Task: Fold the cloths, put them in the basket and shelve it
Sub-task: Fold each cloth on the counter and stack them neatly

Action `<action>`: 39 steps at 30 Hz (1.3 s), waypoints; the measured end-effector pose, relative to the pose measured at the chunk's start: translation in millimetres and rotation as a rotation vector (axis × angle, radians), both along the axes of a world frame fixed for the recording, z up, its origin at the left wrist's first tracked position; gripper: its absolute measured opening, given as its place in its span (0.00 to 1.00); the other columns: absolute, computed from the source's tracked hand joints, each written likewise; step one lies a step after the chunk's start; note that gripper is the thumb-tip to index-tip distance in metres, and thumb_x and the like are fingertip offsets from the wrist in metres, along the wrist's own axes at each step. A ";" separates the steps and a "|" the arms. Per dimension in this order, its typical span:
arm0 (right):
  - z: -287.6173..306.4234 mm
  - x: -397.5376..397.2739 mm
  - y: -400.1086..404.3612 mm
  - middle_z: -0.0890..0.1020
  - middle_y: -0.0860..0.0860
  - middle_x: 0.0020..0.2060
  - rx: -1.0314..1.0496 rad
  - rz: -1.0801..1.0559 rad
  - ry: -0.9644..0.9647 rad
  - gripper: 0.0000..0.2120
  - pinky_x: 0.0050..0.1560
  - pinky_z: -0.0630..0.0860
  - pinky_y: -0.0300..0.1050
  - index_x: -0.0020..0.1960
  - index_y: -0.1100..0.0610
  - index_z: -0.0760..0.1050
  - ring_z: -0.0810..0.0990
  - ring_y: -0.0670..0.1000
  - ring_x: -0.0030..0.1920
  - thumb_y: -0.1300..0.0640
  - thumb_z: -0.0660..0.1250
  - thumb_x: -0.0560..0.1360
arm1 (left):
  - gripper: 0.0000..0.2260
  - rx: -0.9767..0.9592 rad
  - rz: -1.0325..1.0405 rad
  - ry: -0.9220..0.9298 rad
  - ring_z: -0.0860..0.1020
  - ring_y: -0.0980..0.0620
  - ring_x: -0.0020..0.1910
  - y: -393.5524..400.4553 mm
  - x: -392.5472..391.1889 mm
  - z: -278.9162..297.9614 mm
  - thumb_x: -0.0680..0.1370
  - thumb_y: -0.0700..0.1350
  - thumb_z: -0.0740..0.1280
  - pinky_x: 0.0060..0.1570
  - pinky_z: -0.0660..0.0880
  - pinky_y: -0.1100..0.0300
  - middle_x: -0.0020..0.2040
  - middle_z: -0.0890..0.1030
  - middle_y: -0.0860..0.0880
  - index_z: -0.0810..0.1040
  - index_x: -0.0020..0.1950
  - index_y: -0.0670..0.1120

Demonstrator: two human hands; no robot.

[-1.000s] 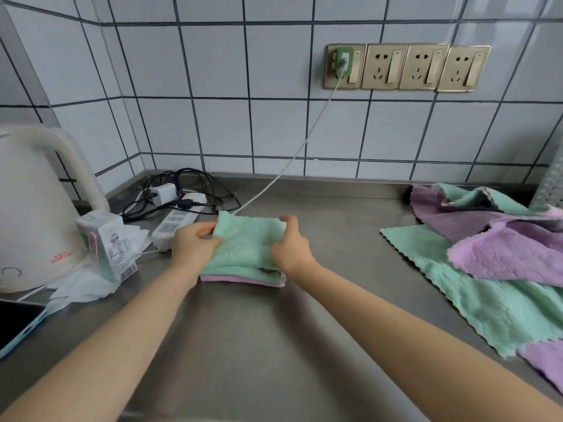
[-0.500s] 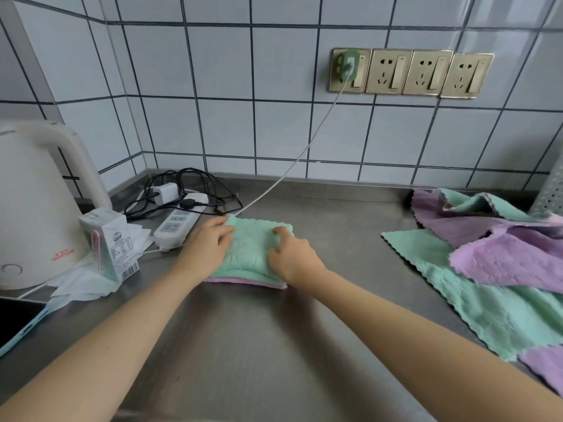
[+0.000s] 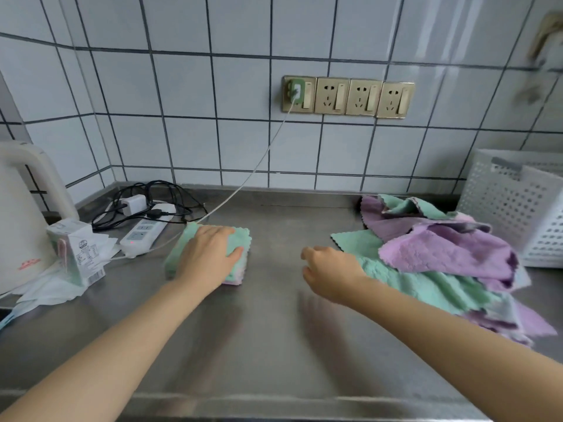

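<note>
Right hand (image 3: pixel 330 274) loosely curled, empty | unfolded cloths (image 3: pixel 441 263) just right, nearer | left hand (image 3: pixel 210 257) flat, pressed folded stack (image 3: pixel 240 239)

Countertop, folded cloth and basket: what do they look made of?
Countertop: looks like brushed stainless steel, grey with soft smeared reflections. Folded cloth under the left hand: plush microfibre by its look, fuzzy nap, scalloped edge, green over lilac. Basket: probably white plastic, matte, rigid perforated walls.

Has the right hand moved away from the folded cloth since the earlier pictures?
Yes. The right hand has left the folded cloth and gone rightward, to the unfolded pile.
</note>
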State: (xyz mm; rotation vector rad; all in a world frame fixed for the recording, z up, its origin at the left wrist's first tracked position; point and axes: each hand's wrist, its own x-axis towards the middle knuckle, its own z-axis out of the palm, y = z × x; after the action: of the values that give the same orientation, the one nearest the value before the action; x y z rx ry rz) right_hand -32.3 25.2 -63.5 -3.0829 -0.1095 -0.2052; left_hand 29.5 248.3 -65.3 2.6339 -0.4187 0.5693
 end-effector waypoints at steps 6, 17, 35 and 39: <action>11.7 -45.3 -96.7 0.77 0.53 0.53 -0.094 -0.129 -0.168 0.10 0.41 0.73 0.48 0.56 0.55 0.72 0.77 0.58 0.53 0.59 0.56 0.77 | 0.16 0.011 -0.218 0.025 0.74 0.48 0.60 -102.6 -48.6 -3.2 0.77 0.53 0.64 0.55 0.73 0.54 0.56 0.79 0.47 0.75 0.64 0.50; 43.5 -36.4 -257.6 0.74 0.54 0.57 -0.339 -0.343 -0.286 0.14 0.50 0.77 0.51 0.62 0.57 0.72 0.71 0.56 0.58 0.54 0.62 0.79 | 0.16 0.034 -0.512 0.097 0.72 0.46 0.62 -248.0 -45.7 -10.3 0.80 0.48 0.61 0.58 0.72 0.51 0.62 0.78 0.46 0.75 0.65 0.45; 114.4 -11.8 -295.2 0.83 0.56 0.46 0.252 -0.146 -0.793 0.06 0.46 0.71 0.44 0.51 0.60 0.77 0.79 0.59 0.47 0.62 0.66 0.75 | 0.14 -0.244 -0.538 0.042 0.76 0.39 0.58 -405.6 24.8 56.7 0.79 0.46 0.61 0.49 0.73 0.49 0.60 0.78 0.41 0.72 0.64 0.47; 130.9 -33.9 -282.6 0.80 0.47 0.39 0.546 -0.174 -0.917 0.05 0.46 0.73 0.43 0.51 0.58 0.73 0.78 0.44 0.41 0.59 0.60 0.79 | 0.10 -0.267 -0.358 -0.099 0.76 0.36 0.42 -394.5 25.2 68.4 0.75 0.41 0.60 0.34 0.66 0.53 0.36 0.76 0.41 0.68 0.33 0.46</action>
State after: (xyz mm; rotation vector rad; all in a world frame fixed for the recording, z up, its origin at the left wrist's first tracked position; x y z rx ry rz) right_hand -66.2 -257.4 67.4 -2.2270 0.1584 -1.3635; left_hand 54.8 -146.2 3.2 2.2140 -0.7680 0.5912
